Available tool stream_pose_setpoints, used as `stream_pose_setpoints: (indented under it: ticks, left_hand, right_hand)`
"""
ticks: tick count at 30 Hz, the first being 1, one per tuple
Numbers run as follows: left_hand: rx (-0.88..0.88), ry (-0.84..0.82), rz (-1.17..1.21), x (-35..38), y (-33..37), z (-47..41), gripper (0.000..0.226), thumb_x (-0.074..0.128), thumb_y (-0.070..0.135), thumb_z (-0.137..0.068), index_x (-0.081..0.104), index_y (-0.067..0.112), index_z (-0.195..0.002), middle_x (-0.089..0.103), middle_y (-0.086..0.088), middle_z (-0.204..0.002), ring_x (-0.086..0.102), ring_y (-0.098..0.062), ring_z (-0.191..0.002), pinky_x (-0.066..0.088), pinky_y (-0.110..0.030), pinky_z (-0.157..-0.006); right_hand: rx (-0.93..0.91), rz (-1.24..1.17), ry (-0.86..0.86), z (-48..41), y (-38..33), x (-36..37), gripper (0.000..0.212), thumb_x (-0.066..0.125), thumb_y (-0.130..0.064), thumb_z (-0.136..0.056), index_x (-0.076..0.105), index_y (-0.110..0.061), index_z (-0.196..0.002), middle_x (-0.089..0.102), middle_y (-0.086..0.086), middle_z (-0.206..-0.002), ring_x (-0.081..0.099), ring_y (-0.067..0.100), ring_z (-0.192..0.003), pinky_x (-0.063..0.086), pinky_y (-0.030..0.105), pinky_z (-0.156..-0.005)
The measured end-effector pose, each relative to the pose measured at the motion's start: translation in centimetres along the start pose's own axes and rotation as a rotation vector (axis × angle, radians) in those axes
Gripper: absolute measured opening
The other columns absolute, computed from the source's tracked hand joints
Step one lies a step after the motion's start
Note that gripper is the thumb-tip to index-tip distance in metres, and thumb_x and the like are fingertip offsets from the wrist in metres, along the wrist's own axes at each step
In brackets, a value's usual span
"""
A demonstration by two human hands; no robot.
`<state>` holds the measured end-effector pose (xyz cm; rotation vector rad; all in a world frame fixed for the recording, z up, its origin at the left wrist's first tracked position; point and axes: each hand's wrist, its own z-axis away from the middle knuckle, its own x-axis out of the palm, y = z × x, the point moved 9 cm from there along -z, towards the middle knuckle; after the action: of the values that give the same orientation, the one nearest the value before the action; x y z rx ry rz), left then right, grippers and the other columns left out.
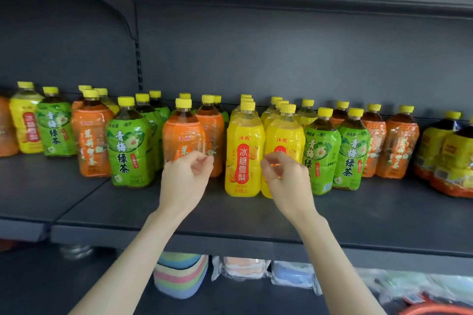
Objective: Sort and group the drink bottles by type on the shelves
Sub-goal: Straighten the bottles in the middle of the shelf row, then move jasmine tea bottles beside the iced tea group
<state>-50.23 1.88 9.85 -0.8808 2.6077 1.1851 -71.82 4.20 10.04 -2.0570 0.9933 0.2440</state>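
Reference item: the front yellow bottle (244, 158), upright on the shelf (230, 215) and set back from its open front edge.

1. Hands. My left hand (185, 176) hovers just left of the reference, in front of an orange bottle (183, 135). My right hand (285, 178) hovers just right of it, in front of a second yellow bottle (284, 135). The fingers of both hands are loosely curled and hold nothing. I cannot tell whether my right fingertips touch the bottle behind them.

2. Front row. Types are mixed. A green bottle (129, 151) stands left of the reference, beyond the orange one. A pair of green bottles (321, 151) stands to its right, beyond the second yellow one. I judge the grouping to be far from finished.

3. Rear rows. More bottles stand close-packed behind the reference.

Hazards, as I judge them:
- The bottles are tall, narrow and tightly spaced. Drawing one out with my knuckles against its neighbour would likely tip that neighbour, and the tip could travel along the row.
- The labels look glossy. A loose one-handed grip low on the body may slip.
- A toppled bottle in front of the reference could roll off the shelf edge.
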Motion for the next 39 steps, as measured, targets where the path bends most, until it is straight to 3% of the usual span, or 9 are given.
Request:
stream_pose_setpoints:
  ticks: [5, 9, 14, 20, 25, 28, 32, 35, 39]
  left_hand:
    - [0.000, 0.110, 0.055, -4.4, -3.0, -2.0, 0.015, 0.063, 0.025, -0.087, 0.066, 0.012, -0.095, 0.067, 0.003, -0.084, 0.061, -0.002, -0.076, 0.048, -0.009, -0.067]
    - [-0.048, 0.081, 0.104, -4.9, -7.0, -3.9, 0.038, 0.063, 0.034, -0.086, 0.054, 0.016, -0.117, 0.054, 0.005, -0.109, 0.055, -0.009, -0.096, 0.048, -0.024, -0.080]
    - [-0.136, -0.248, 0.442, -2.0, -10.1, -6.1, 0.055, 0.060, 0.047, -0.081, 0.042, 0.028, -0.130, 0.054, 0.015, -0.114, 0.054, 0.002, -0.104, 0.046, -0.011, -0.078]
    - [-0.062, -0.322, 0.553, -1.1, -11.6, -7.6, 0.042, 0.062, 0.033, -0.085, 0.040, 0.034, -0.121, 0.055, 0.018, -0.108, 0.055, 0.007, -0.097, 0.045, -0.006, -0.073]
    - [-0.054, -0.509, 0.773, -0.5, -11.2, -7.0, 0.041, 0.051, 0.037, -0.085, 0.042, 0.033, -0.125, 0.060, 0.011, -0.115, 0.060, 0.006, -0.102, 0.048, -0.011, -0.078]
    - [-0.043, -0.617, 0.779, 0.8, -11.1, -6.2, 0.052, 0.036, 0.055, -0.088, 0.041, 0.032, -0.135, 0.055, 0.011, -0.130, 0.052, 0.001, -0.119, 0.045, -0.022, -0.096]
    - [-0.079, -0.441, 0.658, 1.7, -12.2, -7.2, 0.055, 0.033, 0.058, -0.088, 0.052, 0.023, -0.126, 0.054, 0.005, -0.127, 0.050, -0.008, -0.119, 0.041, -0.036, -0.104]
    - [-0.133, -0.357, 0.570, 2.8, -12.3, -9.1, 0.054, 0.048, 0.047, -0.092, 0.040, 0.017, -0.135, 0.045, 0.000, -0.136, 0.043, -0.015, -0.127, 0.036, -0.024, -0.102]
    - [-0.233, -0.367, 0.508, 5.3, -13.0, -10.7, 0.082, 0.061, 0.047, -0.084, 0.020, 0.013, -0.146, 0.031, -0.007, -0.149, 0.033, -0.022, -0.136, 0.030, -0.034, -0.106]
  right_hand:
    - [-0.045, -0.104, -0.023, -1.0, -4.3, 4.3, 0.019, 0.057, -0.024, -0.094, 0.067, -0.012, -0.105, 0.071, 0.002, -0.096, 0.065, 0.013, -0.084, 0.055, 0.033, -0.070]
    - [-0.053, -0.179, -0.070, -1.7, -6.6, 8.8, 0.022, 0.058, -0.024, -0.094, 0.064, -0.011, -0.111, 0.067, -0.004, -0.100, 0.059, -0.003, -0.080, 0.046, 0.005, -0.067]
    - [0.084, -0.319, -0.014, -2.4, -6.5, 13.5, 0.054, 0.061, -0.046, -0.086, 0.047, -0.019, -0.130, 0.059, -0.003, -0.125, 0.058, 0.009, -0.109, 0.053, 0.030, -0.090]
    - [0.382, -0.617, -0.133, -1.4, -5.0, 18.7, 0.084, 0.065, -0.058, -0.070, 0.036, -0.020, -0.139, 0.058, -0.004, -0.129, 0.061, 0.009, -0.110, 0.052, 0.033, -0.095]
    - [0.343, -0.624, -0.050, -1.0, -5.4, 18.2, 0.050, 0.077, -0.046, -0.071, 0.058, -0.026, -0.112, 0.072, -0.001, -0.107, 0.070, 0.013, -0.096, 0.057, 0.033, -0.085]
    - [0.318, -0.557, 0.091, 0.4, -5.2, 16.2, 0.048, 0.077, -0.053, -0.066, 0.060, -0.033, -0.106, 0.072, -0.003, -0.105, 0.070, 0.013, -0.096, 0.057, 0.036, -0.083]
    - [0.349, -0.489, 0.269, 2.8, -4.5, 12.8, 0.073, 0.076, -0.060, -0.054, 0.054, -0.028, -0.116, 0.071, -0.006, -0.106, 0.069, 0.012, -0.095, 0.057, 0.035, -0.081]
    - [0.370, -0.423, 0.379, 3.9, -3.6, 9.7, 0.071, 0.075, -0.064, -0.049, 0.055, -0.032, -0.109, 0.071, -0.006, -0.103, 0.069, 0.014, -0.093, 0.058, 0.040, -0.081]
    - [0.371, -0.352, 0.461, 4.5, -3.0, 7.8, 0.068, 0.072, -0.066, -0.048, 0.055, -0.035, -0.106, 0.070, -0.007, -0.101, 0.068, 0.013, -0.091, 0.057, 0.040, -0.080]
